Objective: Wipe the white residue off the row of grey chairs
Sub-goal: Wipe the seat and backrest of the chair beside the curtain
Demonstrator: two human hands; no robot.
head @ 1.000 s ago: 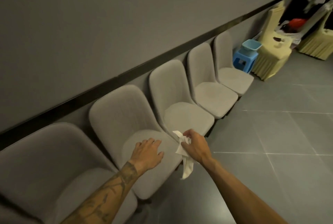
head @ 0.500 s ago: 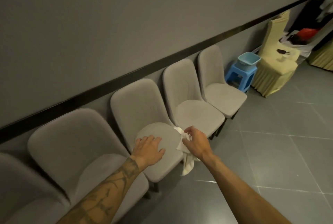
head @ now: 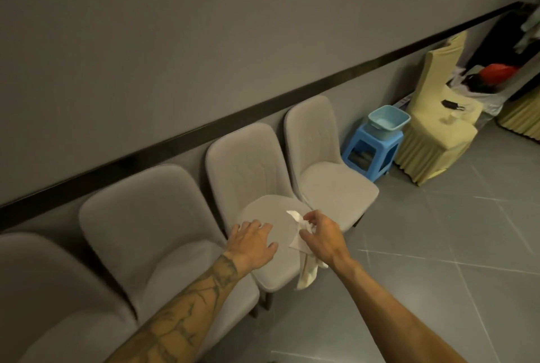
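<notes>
A row of grey upholstered chairs stands against the grey wall. My left hand [head: 252, 241] lies flat with spread fingers on the seat of the second chair from the right [head: 248, 169]. Over that seat's front right edge, my right hand [head: 320, 235] pinches a crumpled white cloth [head: 299, 241], whose tail hangs down past the seat edge. The last grey chair [head: 330, 184] is just to the right, and another grey chair [head: 149, 222] is to the left. No white residue is visible on the seats from here.
Right of the row, a blue plastic stool [head: 369, 152] carries a light blue basin [head: 387, 118]. Beyond it stand yellow-covered chairs [head: 435, 129] with small items, and dark clutter in the corner. Grey tiled floor [head: 438, 245] spreads to the right.
The view has shifted right along the row of chairs. Both hands have moved over to the following chair, the left still flat on a seat, the right still holding the cloth.
</notes>
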